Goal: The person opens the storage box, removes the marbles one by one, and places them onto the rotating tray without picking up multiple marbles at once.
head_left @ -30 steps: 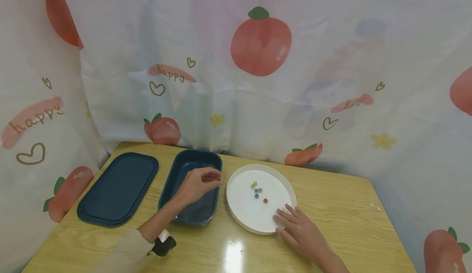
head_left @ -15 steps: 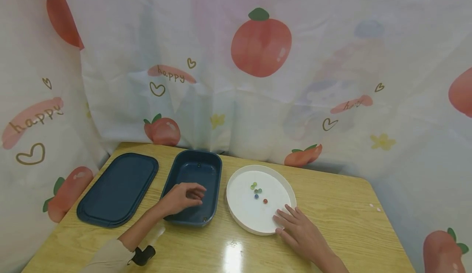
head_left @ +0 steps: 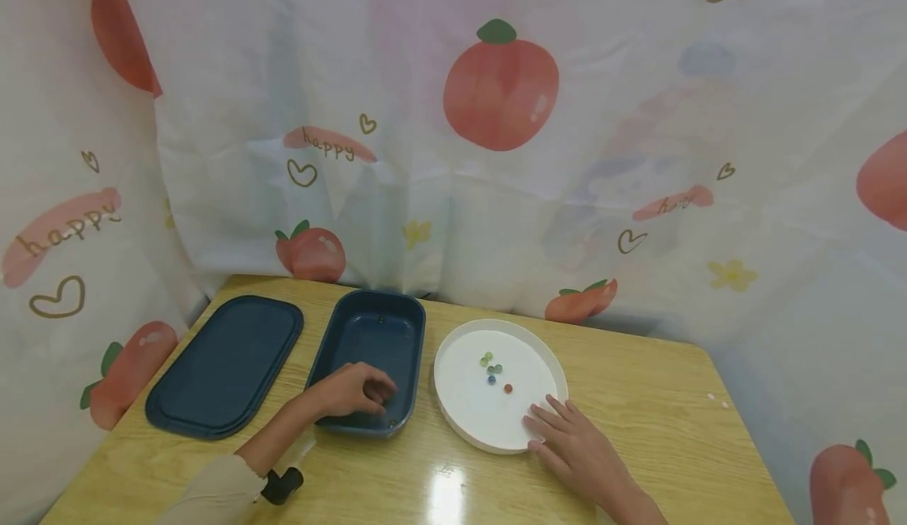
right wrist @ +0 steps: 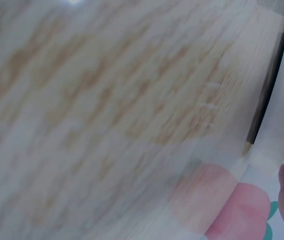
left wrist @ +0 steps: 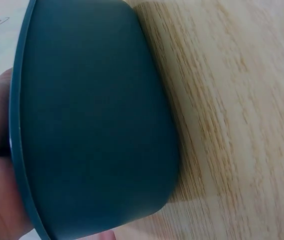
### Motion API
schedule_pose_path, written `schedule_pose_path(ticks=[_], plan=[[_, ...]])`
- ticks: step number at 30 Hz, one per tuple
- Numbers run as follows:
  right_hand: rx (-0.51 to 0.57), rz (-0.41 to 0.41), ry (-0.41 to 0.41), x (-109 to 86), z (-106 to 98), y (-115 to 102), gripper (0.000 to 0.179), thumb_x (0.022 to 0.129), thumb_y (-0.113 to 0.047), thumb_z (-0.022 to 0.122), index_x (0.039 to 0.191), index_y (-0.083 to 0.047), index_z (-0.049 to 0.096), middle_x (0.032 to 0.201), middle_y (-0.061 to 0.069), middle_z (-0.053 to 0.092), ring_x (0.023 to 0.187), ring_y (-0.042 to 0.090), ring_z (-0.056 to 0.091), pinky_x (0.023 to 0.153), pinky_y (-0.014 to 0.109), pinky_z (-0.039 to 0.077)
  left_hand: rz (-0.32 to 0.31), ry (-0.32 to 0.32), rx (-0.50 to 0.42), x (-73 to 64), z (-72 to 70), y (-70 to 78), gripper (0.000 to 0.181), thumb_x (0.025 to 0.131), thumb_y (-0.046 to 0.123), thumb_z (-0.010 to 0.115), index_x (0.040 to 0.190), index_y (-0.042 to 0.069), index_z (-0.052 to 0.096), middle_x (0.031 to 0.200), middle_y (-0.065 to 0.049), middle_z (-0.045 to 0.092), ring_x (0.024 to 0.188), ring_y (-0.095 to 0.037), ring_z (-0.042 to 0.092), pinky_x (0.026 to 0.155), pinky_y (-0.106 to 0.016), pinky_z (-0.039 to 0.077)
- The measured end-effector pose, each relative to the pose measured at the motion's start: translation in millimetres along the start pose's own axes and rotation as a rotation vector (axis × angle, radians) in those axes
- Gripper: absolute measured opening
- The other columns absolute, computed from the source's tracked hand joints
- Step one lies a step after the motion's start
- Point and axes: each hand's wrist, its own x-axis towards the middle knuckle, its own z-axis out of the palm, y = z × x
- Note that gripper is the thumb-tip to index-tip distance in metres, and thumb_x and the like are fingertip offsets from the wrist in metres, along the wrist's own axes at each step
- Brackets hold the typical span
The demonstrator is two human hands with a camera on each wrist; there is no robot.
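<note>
My left hand [head_left: 357, 390] is inside the deep navy-blue container [head_left: 375, 344], over its near half. Its fingers are loosely bent, with a gap between thumb and fingers. One small dark marble [head_left: 394, 423] lies near the fingertips, by the container's near end; another marble [head_left: 381, 319] is at the far end. In the left wrist view, the container's outer wall [left wrist: 96, 115] covers most of that hand. My right hand [head_left: 577, 450] rests across the right rim of a round white tray [head_left: 460, 399], fingers extended. Several green, blue and red glass marbles [head_left: 492, 380] lie in the tray.
A navy-blue lid [head_left: 223, 367] lies flat on the wooden table [head_left: 652, 407], left of the container. White fabric [head_left: 496, 226] printed with fruit hangs behind the table and along its sides. A black wrist device [head_left: 282, 486] is on the left wrist.
My left hand has moved from above the container's right edge leftward and nearer, then down into it. The right hand and the marbles in the white tray stay put.
</note>
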Motion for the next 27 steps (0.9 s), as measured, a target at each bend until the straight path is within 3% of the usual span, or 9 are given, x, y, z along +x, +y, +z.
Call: schedule_pose_path(ticks=[9,16,27], plan=[[0.014,0.006,-0.001,-0.3,1,-1,0.034,0.093,-0.03,0.071,0.124,-0.017,0.073,0.129,0.002,0.066,0.129,0.032,0.053,0.117,0.022,0.005,-0.008,-0.054,0.049,1.3,1.7,-5.0,0.025,0.082,-0.002,0.078,0.106,0.003,0.075,0.096,-0.001,0.071,0.087,-0.016,0.067,0.074,-0.028,0.054],[0.009,0.011,0.001,-0.7,2,0,0.034,0.092,-0.031,0.071,0.124,-0.017,0.073,0.129,0.001,0.066,0.129,0.031,0.053,0.117,0.022,0.006,0.025,-0.072,0.086,4.6,8.4,-6.1,0.022,0.081,-0.005,0.076,0.099,0.006,0.077,0.09,0.004,0.071,0.082,-0.009,0.065,0.073,-0.026,0.053],[0.007,0.006,0.005,-0.3,0,-2,0.034,0.093,-0.031,0.07,0.124,-0.017,0.073,0.129,0.002,0.066,0.129,0.032,0.053,0.117,0.023,0.007,0.03,-0.091,0.131,7.2,15.7,2.5,0.018,0.081,-0.008,0.076,0.09,0.008,0.078,0.083,0.006,0.071,0.077,-0.007,0.065,0.07,-0.024,0.053]])
